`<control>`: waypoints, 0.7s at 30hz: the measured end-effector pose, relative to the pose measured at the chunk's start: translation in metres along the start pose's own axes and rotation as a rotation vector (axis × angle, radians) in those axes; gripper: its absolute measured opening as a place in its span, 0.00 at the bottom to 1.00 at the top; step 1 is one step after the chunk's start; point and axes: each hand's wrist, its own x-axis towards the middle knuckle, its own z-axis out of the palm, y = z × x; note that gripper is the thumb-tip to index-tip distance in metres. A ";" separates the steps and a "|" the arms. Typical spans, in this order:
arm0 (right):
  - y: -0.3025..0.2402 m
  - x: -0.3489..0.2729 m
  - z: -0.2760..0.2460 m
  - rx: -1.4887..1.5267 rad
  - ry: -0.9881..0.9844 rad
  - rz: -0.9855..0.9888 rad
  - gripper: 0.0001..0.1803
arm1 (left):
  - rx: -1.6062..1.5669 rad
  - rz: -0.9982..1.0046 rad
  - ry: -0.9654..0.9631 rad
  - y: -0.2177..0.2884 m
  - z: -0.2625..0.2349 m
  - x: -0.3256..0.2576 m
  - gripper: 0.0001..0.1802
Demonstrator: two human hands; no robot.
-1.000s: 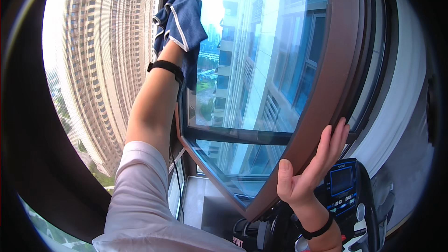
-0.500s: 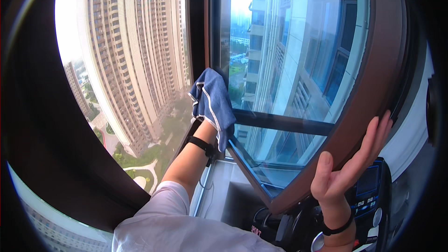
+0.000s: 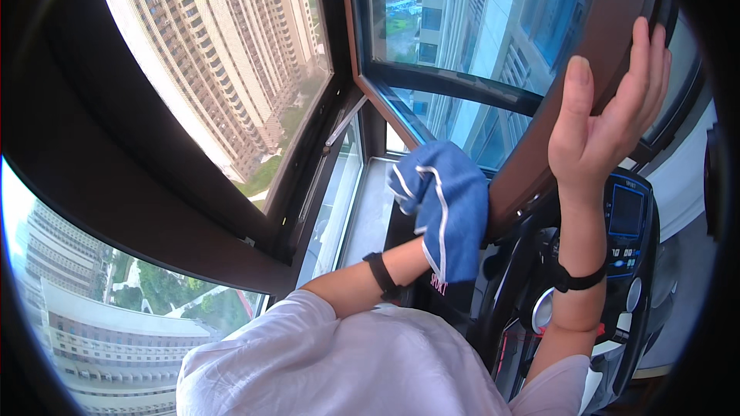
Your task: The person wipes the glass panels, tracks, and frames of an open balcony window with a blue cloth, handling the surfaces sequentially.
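A blue cloth [image 3: 462, 208] with white edging is draped over my left hand [image 3: 418, 256], hiding its fingers. Cloth and hand are at the lower edge of the tilted-out brown window sash [image 3: 532, 162], close to its bottom corner. Blue-tinted glass [image 3: 462, 119] fills the sash, crossed by a dark bar. My right hand [image 3: 605, 127] is raised beside the sash's right side, thumb up and fingers stretched out, holding nothing. Whether it touches the frame I cannot tell. Dark bands circle both wrists.
An exercise machine with a dark console [image 3: 626, 212] stands below my right hand. A metal stay [image 3: 344, 119] sits by the opening at the window frame [image 3: 308, 177]. High-rise buildings [image 3: 223, 46] show outside. A pale curtain-like surface [image 3: 686, 162] hangs at the right.
My left hand has brought the cloth down and right, from the sash's left side to its lower edge. My right hand appears higher, and the view has tilted downward.
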 end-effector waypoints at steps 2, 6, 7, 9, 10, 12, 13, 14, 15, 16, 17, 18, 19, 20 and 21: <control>-0.004 -0.004 0.004 0.004 0.007 0.003 0.29 | -0.476 -0.099 -0.082 -0.008 0.017 -0.014 0.28; -0.004 0.000 0.000 -0.004 -0.033 0.020 0.29 | -0.805 -0.169 -0.165 -0.006 0.009 0.003 0.27; -0.005 -0.001 0.001 0.011 -0.043 0.027 0.29 | -0.836 -0.144 -0.162 -0.003 -0.003 0.012 0.27; -0.004 -0.001 -0.003 0.044 -0.069 0.017 0.29 | -0.632 -0.043 -0.071 0.013 -0.029 0.032 0.27; -0.003 -0.001 -0.004 0.087 -0.086 0.005 0.28 | -0.412 0.011 0.009 0.022 -0.045 0.039 0.27; 0.011 -0.007 -0.019 0.137 -0.168 0.080 0.27 | 0.083 0.062 0.132 0.037 -0.061 0.054 0.27; 0.018 -0.008 -0.026 0.164 -0.203 0.122 0.27 | 0.223 0.036 0.166 0.044 -0.068 0.060 0.27; 0.024 -0.011 -0.031 0.185 -0.234 0.136 0.27 | 0.327 -0.010 0.196 0.048 -0.074 0.064 0.27; 0.030 -0.012 -0.035 0.205 -0.259 0.151 0.28 | 0.383 -0.048 0.216 0.051 -0.079 0.069 0.27; 0.030 -0.013 -0.032 0.228 -0.236 0.172 0.27 | 0.431 -0.047 0.249 0.044 -0.088 0.076 0.26; 0.029 -0.015 -0.029 0.250 -0.212 0.196 0.27 | 0.434 -0.040 0.266 0.037 -0.090 0.078 0.25; 0.029 -0.015 -0.025 0.274 -0.187 0.214 0.26 | 0.431 -0.024 0.285 0.029 -0.091 0.082 0.25; 0.024 -0.018 -0.025 0.355 -0.209 0.442 0.25 | 0.415 -0.003 0.299 0.021 -0.088 0.081 0.24; 0.022 -0.022 -0.027 0.417 -0.229 0.674 0.24 | 0.389 0.023 0.295 0.012 -0.078 0.082 0.23; 0.026 -0.025 -0.030 0.426 -0.230 0.703 0.23 | 0.355 0.049 0.281 0.004 -0.063 0.080 0.23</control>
